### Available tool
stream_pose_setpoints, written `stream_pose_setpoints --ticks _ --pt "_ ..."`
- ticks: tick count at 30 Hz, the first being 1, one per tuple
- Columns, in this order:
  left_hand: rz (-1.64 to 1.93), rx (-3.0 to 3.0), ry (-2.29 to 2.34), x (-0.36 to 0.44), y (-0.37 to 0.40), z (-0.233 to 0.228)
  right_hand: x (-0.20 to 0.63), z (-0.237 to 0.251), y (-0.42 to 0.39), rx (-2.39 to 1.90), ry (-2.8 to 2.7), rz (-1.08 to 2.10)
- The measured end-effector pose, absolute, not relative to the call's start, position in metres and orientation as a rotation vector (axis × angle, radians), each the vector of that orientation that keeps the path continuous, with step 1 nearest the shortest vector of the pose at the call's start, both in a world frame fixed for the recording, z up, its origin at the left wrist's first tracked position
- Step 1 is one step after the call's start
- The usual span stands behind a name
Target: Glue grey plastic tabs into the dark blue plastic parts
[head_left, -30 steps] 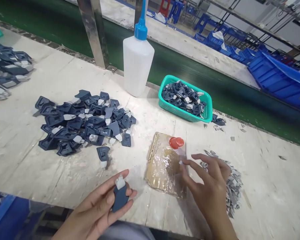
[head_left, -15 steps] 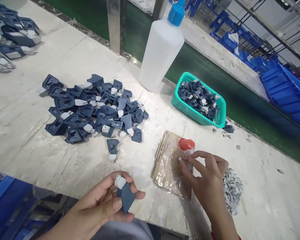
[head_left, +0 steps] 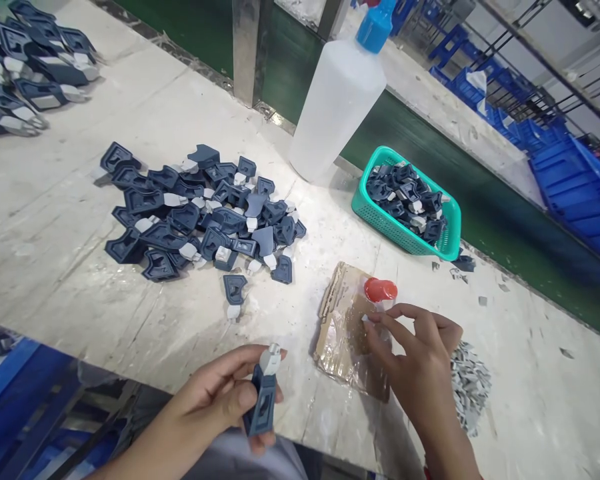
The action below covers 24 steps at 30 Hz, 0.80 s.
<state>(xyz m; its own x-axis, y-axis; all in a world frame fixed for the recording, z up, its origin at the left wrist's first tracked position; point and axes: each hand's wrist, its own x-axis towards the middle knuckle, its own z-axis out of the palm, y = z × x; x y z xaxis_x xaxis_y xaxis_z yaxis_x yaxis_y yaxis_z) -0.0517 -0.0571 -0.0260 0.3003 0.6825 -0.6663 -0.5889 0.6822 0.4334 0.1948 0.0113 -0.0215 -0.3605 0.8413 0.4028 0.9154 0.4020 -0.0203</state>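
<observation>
Two bare hands work at the near edge of a scuffed white table (head_left: 55,220). At far left, rows of dark blue parts (head_left: 27,67) with pale tips lie at the table's corner. Right of them a loose pile (head_left: 200,217) of the same blue pieces spreads over the middle of the table, and one single piece (head_left: 234,293) lies just in front of the pile.

Below that, the left hand (head_left: 215,407) holds a blue part (head_left: 263,397) out past the table's edge. It is a dark blue, wedge-like plastic piece seen nearly edge-on, with a small pale grey cap at its upper end. The thumb and fingers are closed around its lower half, and the capped end stands free above them.

Behind stands a white squeeze bottle (head_left: 337,110) with a blue spout. Further right a piece of cardboard (head_left: 350,333) under shiny film lies flat, with a red cap (head_left: 380,290) at its far corner. The right hand (head_left: 417,367) rests over the cardboard's right side, thumb and forefinger pinched together on a tiny white bit (head_left: 365,319) just under the red cap, the other fingers loosely curled. A teal basket (head_left: 405,237) of blue parts sits beyond, and a heap of small grey pieces (head_left: 470,383) lies just right of the hand.
</observation>
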Motion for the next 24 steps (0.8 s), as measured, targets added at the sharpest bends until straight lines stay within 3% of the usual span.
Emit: stream_pose_setpoints --ticks 10,20,24 --pt "0.842 0.339 0.791 -0.043 -0.043 -0.03 0.194 -0.016 0.008 -1.523 -2.261 -0.301" --pt "0.762 0.674 0.955 -0.038 -0.043 -0.036 0.184 -0.015 -0.009 -1.51 -2.119 -0.415" --pt "0.74 0.748 1.042 -0.036 -0.047 -0.035 0.153 -0.008 -0.033 -1.487 -2.013 -0.2"
